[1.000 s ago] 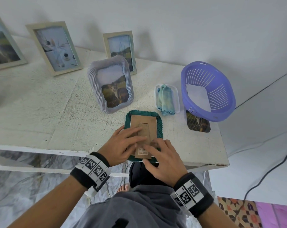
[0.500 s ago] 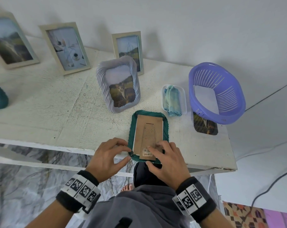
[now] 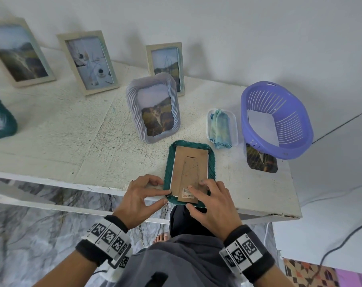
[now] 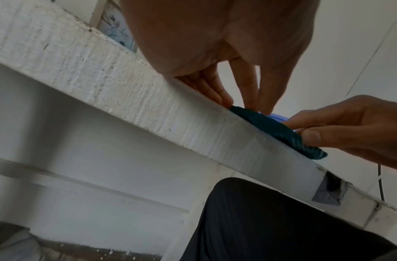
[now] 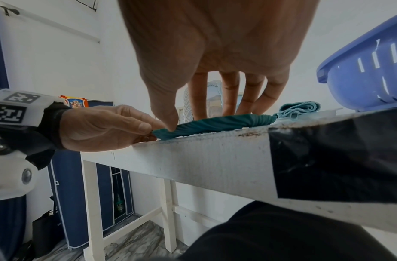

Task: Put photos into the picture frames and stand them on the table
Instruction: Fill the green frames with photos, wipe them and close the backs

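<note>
- The green frame [image 3: 188, 172] lies face down at the near edge of the white counter [image 3: 57, 141], its near end jutting a little past that edge (the brown cardboard backing [image 3: 189, 175] with its fold-out stand faces up).
- The left hand [image 3: 139, 197] is at the frame's near left corner; its grip is clamped on that corner, thumb and forefinger pinching the green rim, as the right wrist view shows.
- The right hand [image 3: 212, 206] rests on the near end of the backing, fingers fairly straight and spread, fingertips [image 3: 191, 188] pressing beside the barcode sticker; its grip is apart, and the thumb reaches to the frame's near edge.
- Right of the green frame a loose photo [image 3: 261, 161] lies flat on the counter, partly under the purple basket [image 3: 277, 119].
- The basket is tipped towards the left and holds a white sheet [image 3: 263, 125].
- Between the basket and the green frame, a little farther back, a clear tray [image 3: 234, 131] holds a folded blue-green cloth [image 3: 220, 129].
- Just beyond the green frame stands a lilac ribbed frame [image 3: 153, 108] with a cat photo in it.
- Behind it stands a small pale frame [image 3: 165, 65]; two larger pale frames [image 3: 89, 61] [image 3: 20, 52] stand farther left along the wall, each with a picture inside.
- At the far left edge another green frame [image 3: 1, 119] is only partly in view.
</note>
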